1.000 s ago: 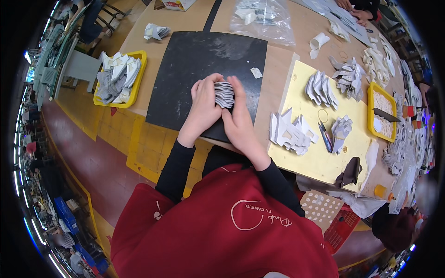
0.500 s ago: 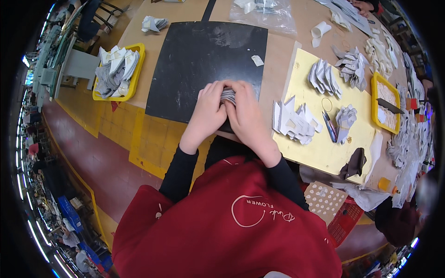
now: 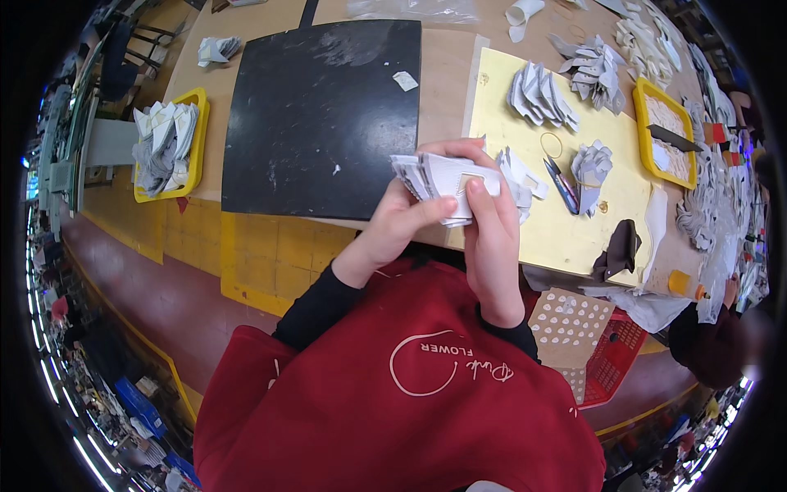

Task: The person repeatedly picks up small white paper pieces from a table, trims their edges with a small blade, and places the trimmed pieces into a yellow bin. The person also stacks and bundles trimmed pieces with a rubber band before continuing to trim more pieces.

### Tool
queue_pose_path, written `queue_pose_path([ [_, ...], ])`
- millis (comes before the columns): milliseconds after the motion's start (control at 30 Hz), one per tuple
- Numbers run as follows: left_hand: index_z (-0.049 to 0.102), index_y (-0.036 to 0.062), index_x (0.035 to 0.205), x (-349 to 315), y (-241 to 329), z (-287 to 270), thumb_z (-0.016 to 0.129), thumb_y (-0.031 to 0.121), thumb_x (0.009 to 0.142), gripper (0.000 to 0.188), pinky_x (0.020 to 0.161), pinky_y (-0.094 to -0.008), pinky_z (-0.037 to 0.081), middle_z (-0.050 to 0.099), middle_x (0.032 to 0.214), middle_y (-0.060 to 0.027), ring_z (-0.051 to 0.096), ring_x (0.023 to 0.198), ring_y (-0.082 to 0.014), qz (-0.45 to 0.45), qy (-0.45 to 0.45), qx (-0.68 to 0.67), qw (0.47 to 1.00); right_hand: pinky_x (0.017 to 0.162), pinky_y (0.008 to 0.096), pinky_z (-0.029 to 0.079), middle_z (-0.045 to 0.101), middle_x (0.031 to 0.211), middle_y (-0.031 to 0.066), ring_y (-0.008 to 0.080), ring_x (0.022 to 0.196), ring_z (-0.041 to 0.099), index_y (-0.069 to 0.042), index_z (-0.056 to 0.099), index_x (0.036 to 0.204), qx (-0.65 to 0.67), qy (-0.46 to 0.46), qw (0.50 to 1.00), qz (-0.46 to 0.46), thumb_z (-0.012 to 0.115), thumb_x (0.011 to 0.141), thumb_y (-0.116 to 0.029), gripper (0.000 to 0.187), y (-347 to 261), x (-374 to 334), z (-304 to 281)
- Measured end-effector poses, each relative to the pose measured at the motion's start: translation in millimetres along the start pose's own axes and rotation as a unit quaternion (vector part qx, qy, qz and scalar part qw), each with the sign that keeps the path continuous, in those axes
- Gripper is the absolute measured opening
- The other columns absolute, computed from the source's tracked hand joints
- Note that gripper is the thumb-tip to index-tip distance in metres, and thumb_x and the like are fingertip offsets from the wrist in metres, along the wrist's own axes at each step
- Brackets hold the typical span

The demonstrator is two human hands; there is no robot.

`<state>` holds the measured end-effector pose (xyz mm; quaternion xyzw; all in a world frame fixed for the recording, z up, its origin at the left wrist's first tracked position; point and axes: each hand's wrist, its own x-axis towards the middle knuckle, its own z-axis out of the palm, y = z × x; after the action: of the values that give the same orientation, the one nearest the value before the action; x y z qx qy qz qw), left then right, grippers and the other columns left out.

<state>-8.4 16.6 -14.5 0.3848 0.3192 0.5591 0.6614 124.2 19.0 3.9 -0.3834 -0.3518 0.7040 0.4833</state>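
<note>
A fanned stack of white and grey cut pieces [image 3: 434,176] is held between my two hands, just above the near edge of the table. My left hand [image 3: 395,228] grips its left side, thumb pressed on the front. My right hand [image 3: 498,246] closes around the right side, its thumb on the top white piece near a small beige patch. Behind the right hand, a pile of similar pieces [image 3: 525,182] lies partly hidden on the yellow board [image 3: 566,234]. To the left is a black board [image 3: 320,123] with a small white scrap [image 3: 405,80] on it.
More piles of grey-white pieces [image 3: 541,97] lie on the yellow board, near a rubber band [image 3: 552,145] and a slim dark tool [image 3: 561,185]. A yellow tray of pieces [image 3: 199,139] stands left, another yellow tray [image 3: 691,175] right. A red basket [image 3: 616,361] sits below the table.
My hands have moved right from the black board toward the yellow board. The stack, mostly covered before, is now raised and fanned, its white faces showing.
</note>
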Motion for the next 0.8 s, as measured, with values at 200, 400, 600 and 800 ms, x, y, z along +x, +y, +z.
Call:
queue_pose_path([
  [200, 0.046, -0.0024, 0.127, -4.3, -3.9, 17.8, 0.055, 0.011, 0.085, 0.045, 0.104, -0.0386, 0.045, 0.054, 0.132, -0.0217, 0.057, 0.119, -0.0289, -0.119, 0.023, -0.145, 0.982, 0.090, 0.0322, 0.043, 0.052, 0.111, 0.0101, 0.0217, 0.100, 0.053, 0.000, 0.059, 0.117, -0.387, 0.075, 0.889, -0.233, 0.068, 0.087, -0.008, 0.033, -9.9, -11.4, -19.9],
  [400, 0.048, -0.0041, 0.129, -14.2, -13.2, 18.6, 0.059, 0.003, 0.091, 0.041, 0.086, -0.0351, 0.057, 0.062, 0.117, -0.0141, 0.066, 0.103, -0.0217, -0.168, 0.055, -0.194, 0.965, 0.069, 0.0230, 0.042, 0.055, 0.101, 0.0067, 0.0124, 0.084, 0.053, 0.003, 0.063, 0.106, -0.231, 0.063, 0.964, -0.117, 0.070, 0.086, -0.003, 0.022, -10.2, -13.5, -40.1],
  [600, 0.049, -0.0052, 0.128, -17.9, -12.2, 14.3, 0.058, 0.001, 0.090, 0.039, 0.088, -0.0374, 0.058, 0.063, 0.116, -0.0154, 0.067, 0.101, -0.0224, -0.182, 0.065, -0.206, 0.959, 0.062, 0.0190, 0.034, 0.060, 0.091, 0.0029, 0.0034, 0.073, 0.046, 0.009, 0.063, 0.106, -0.196, 0.079, 0.974, -0.087, 0.069, 0.089, -0.002, 0.021, -3.2, -13.9, -49.7],
  [800, 0.054, -0.0060, 0.122, -17.3, -16.9, 13.7, 0.060, 0.001, 0.090, 0.034, 0.081, -0.0338, 0.058, 0.066, 0.109, -0.0140, 0.068, 0.095, -0.0196, -0.162, 0.089, -0.150, 0.971, 0.060, 0.0188, 0.031, 0.060, 0.091, 0.0016, 0.0029, 0.072, 0.044, 0.008, 0.064, 0.106, -0.173, 0.088, 0.980, -0.048, 0.069, 0.089, -0.003, 0.021, -0.2, -13.6, -53.2],
])
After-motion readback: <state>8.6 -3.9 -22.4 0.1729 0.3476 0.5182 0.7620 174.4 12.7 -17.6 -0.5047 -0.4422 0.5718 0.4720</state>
